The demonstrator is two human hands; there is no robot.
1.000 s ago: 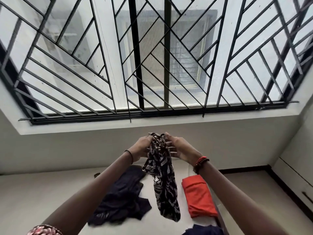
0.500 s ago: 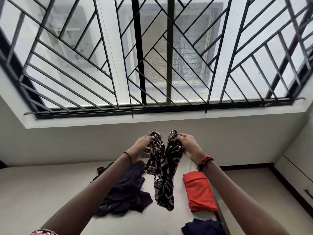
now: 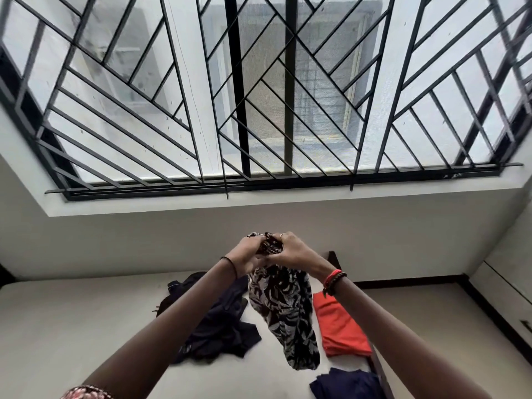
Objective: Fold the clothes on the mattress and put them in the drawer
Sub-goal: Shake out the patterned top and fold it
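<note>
A black-and-white patterned garment (image 3: 283, 309) hangs in the air above the pale mattress (image 3: 72, 326). My left hand (image 3: 247, 256) and my right hand (image 3: 293, 250) grip its top edge, close together and touching. On the mattress lie a crumpled dark navy garment (image 3: 218, 326) to the left, a folded orange-red garment (image 3: 339, 326) to the right, and a dark blue garment (image 3: 345, 384) near the bottom edge.
A large barred window (image 3: 259, 96) fills the wall behind the mattress. The mattress's dark right edge (image 3: 380, 372) borders a light floor (image 3: 431, 326). A white cabinet or drawer unit (image 3: 512, 292) stands at the far right.
My hands, apart half a second ago with the garment's top spread between them, have come together, doubling the garment. It now hangs wider and lower.
</note>
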